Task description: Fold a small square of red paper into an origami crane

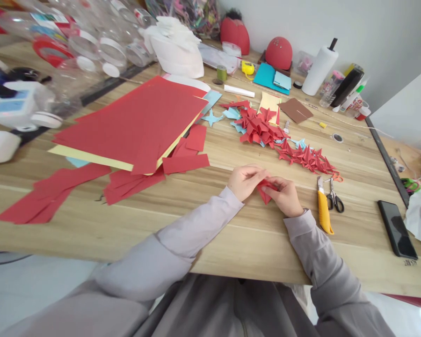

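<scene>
The left hand (245, 182) and right hand (284, 196) sit close together, both pinching a small folded piece of red paper (264, 191) between them. The near edge of the wooden table (231, 252) runs just below the hands, with a band of bare wood in between. Just right of the right hand lie one yellow utility knife (323, 210) and one pair of scissors (335, 199), leaving little room on that side; one black phone (396, 229) lies farther right. Just ahead stretches a long heap of folded red paper shapes (259, 126), too many to count. Ahead and left sits a stack of red paper sheets (126, 121). Well left of the left hand lie loose red paper strips (52, 199), with open wood between.
</scene>
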`<action>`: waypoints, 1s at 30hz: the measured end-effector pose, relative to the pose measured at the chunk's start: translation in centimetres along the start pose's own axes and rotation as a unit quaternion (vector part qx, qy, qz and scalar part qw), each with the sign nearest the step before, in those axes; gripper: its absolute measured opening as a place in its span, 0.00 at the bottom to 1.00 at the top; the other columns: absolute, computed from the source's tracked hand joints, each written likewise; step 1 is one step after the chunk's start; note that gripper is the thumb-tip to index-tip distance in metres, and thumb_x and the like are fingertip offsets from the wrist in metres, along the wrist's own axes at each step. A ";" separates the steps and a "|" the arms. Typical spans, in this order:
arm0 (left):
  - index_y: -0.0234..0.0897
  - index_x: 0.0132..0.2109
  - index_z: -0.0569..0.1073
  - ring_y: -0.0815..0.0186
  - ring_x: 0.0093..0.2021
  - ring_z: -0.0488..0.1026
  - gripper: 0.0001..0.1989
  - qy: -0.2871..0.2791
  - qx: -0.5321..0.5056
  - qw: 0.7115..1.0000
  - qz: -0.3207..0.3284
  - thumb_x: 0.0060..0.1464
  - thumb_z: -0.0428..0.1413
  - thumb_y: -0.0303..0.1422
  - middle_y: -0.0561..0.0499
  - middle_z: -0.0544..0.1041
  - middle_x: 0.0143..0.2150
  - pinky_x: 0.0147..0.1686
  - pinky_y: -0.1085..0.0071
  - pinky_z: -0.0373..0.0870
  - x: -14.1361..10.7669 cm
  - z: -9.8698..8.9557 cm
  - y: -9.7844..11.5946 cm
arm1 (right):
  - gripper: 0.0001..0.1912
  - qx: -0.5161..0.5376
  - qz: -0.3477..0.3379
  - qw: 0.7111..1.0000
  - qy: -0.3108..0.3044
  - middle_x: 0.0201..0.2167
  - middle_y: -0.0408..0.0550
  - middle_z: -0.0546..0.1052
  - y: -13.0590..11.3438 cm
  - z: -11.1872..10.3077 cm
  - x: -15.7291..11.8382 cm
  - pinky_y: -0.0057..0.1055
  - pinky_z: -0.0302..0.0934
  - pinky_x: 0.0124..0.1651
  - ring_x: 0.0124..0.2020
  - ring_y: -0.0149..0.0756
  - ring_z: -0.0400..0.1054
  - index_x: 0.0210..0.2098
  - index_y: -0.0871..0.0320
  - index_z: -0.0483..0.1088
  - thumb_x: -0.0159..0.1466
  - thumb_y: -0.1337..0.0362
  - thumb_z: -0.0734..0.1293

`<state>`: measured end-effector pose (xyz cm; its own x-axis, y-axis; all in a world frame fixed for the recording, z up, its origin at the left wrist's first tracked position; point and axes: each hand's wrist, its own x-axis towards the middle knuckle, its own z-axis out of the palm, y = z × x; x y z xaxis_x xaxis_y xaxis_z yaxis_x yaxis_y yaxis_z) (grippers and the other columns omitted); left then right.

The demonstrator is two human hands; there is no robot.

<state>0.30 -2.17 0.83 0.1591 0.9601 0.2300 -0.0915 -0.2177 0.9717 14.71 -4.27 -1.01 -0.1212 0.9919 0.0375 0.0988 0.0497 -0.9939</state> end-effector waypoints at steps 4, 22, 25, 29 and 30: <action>0.34 0.31 0.78 0.62 0.39 0.72 0.07 -0.044 -0.066 0.996 -0.034 0.43 0.57 0.31 0.46 0.77 0.36 0.39 0.68 0.69 0.2 -0.2 0.0 | 0.08 0.055 0.028 0.998 0.028 0.27 0.43 0.77 -0.4 -0.4 0.1 0.30 0.63 0.35 0.27 0.32 0.69 0.29 0.57 0.74 0.48 0.63 0.71; 0.34 0.26 0.77 0.71 0.23 0.68 0.02 -0.022 -0.010 1.000 -0.004 0.41 0.61 0.28 0.52 0.70 0.25 0.24 0.72 0.66 0.2 0.3 -1.5 | 0.10 0.099 0.036 0.993 0.049 0.25 0.43 0.77 -0.4 -0.5 0.3 0.30 0.64 0.32 0.27 0.32 0.70 0.28 0.57 0.73 0.47 0.61 0.72; 0.35 0.24 0.76 0.72 0.24 0.67 0.03 -0.001 0.031 0.998 0.047 0.40 0.62 0.29 0.53 0.69 0.23 0.24 0.74 0.64 0.2 0.4 -1.5 | 0.10 0.077 0.032 0.995 0.057 0.25 0.42 0.76 -0.5 -0.5 0.3 0.29 0.63 0.31 0.25 0.30 0.68 0.27 0.58 0.72 0.46 0.61 0.72; 0.36 0.25 0.76 0.72 0.26 0.67 0.03 0.006 0.052 0.995 0.081 0.41 0.62 0.29 0.53 0.69 0.24 0.27 0.73 0.65 0.1 0.4 -1.3 | 0.08 0.009 0.012 0.999 0.031 0.21 0.41 0.73 -0.7 -0.4 0.2 0.27 0.60 0.28 0.23 0.28 0.63 0.25 0.60 0.71 0.49 0.62 0.70; 0.36 0.25 0.76 0.71 0.27 0.68 0.02 0.005 0.055 0.995 0.084 0.42 0.62 0.29 0.53 0.70 0.24 0.27 0.73 0.65 0.1 0.3 -1.3 | 0.07 -0.009 0.006 1.000 0.020 0.20 0.41 0.72 -0.8 -0.3 0.1 0.27 0.59 0.27 0.22 0.27 0.62 0.25 0.60 0.71 0.50 0.62 0.70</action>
<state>0.77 -1.86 -0.36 0.1399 0.9105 0.3890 -0.0080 -0.3918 0.9200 14.91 -4.15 -0.15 -0.0806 0.9963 0.0298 0.1185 0.0392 -0.9922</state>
